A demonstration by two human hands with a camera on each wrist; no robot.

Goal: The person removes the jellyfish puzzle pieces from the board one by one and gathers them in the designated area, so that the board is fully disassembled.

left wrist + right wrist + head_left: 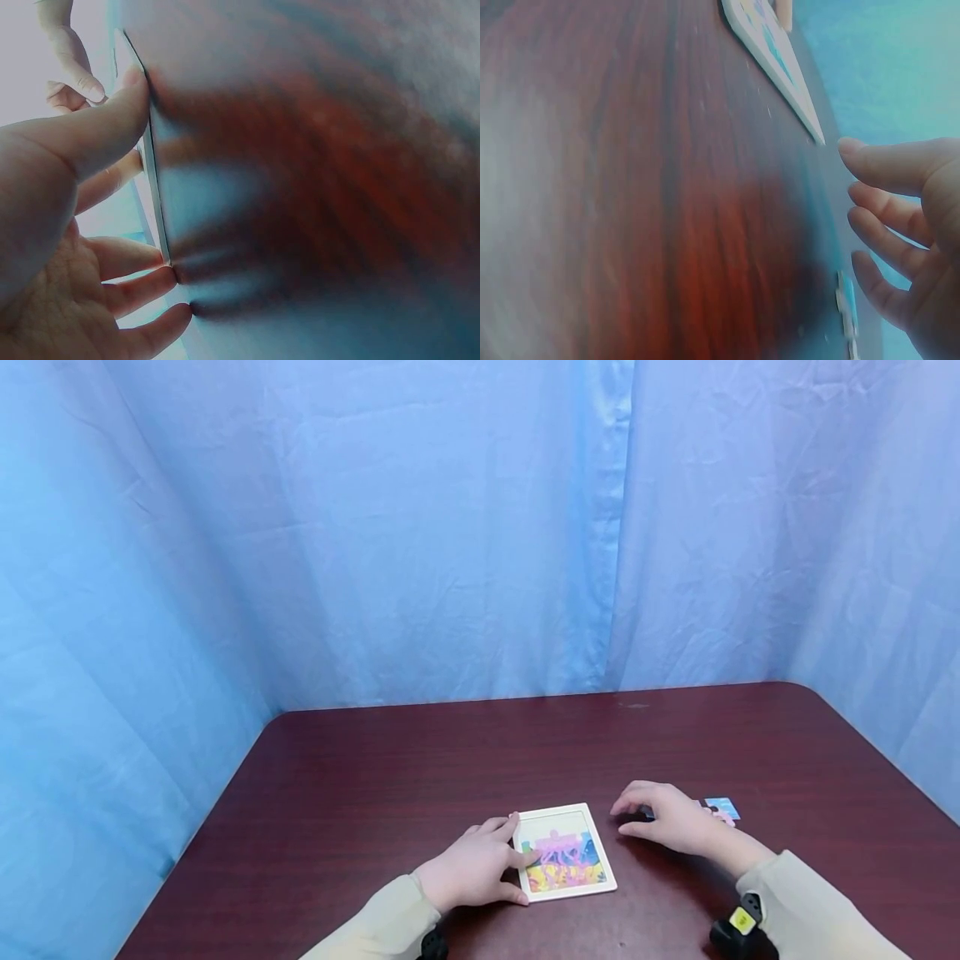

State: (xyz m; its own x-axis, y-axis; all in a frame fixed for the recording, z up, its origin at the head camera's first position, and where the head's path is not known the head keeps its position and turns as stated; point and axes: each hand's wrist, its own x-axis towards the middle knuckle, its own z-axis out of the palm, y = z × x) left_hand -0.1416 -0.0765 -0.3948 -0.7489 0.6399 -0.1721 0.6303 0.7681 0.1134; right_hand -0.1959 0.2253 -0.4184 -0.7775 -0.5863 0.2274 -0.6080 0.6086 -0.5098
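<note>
A square picture puzzle board (566, 878) with a pale frame lies on the table, showing pink tentacle shapes over a yellow and blue seabed. The upper part of its tray is bare and cream-coloured. My left hand (480, 866) holds the board along its left side, thumb at the near corner and one finger over the picture. To the right of the board, my right hand (667, 818) hovers low with loosely bent fingers apart. Loose puzzle pieces (722, 808) lie beside and partly behind that hand; in the right wrist view, thin pieces (847, 304) show below the fingertips.
The dark red-brown table (390, 768) has rounded far corners. Light blue curtains (450, 543) hang behind it and along both sides. Each wrist wears a black device, the right one (742, 927) with a yellow tag.
</note>
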